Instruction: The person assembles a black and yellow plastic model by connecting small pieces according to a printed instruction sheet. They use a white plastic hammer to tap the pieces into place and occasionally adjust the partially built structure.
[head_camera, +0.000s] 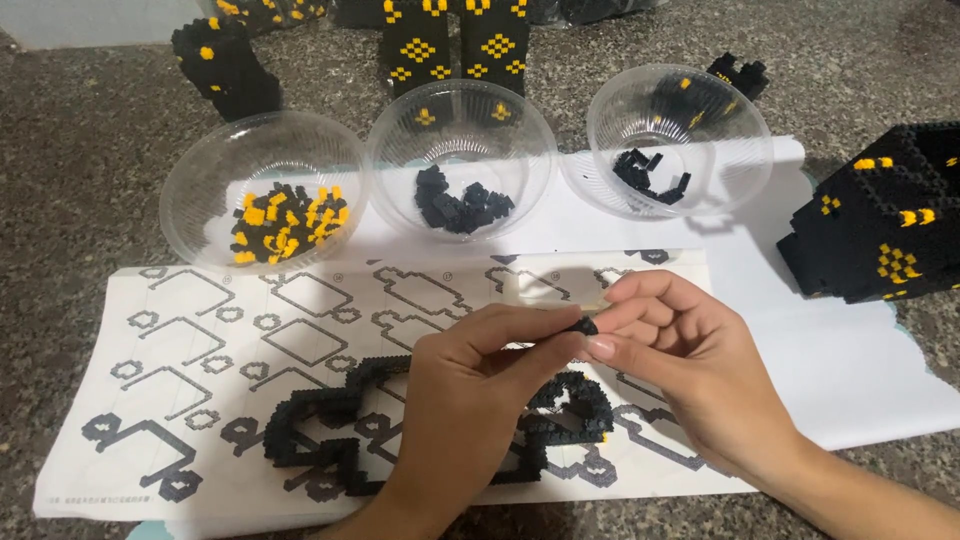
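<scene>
My left hand (470, 385) and my right hand (685, 355) meet over a printed instruction sheet (200, 350). Between their fingertips they pinch a tiny black brick piece (583, 326). Below the hands, a flat outline built of small black bricks (320, 430) lies on the sheet, partly hidden by my left hand. Both hands have their fingers closed on the small piece.
Three clear plastic bowls stand behind the sheet: the left bowl (200, 170) holds black and yellow bricks, the middle bowl (520, 120) and the right bowl (740, 130) hold black bricks. Black-and-yellow brick builds stand at the back (455, 45) and at the right (885, 215). The surface is speckled stone.
</scene>
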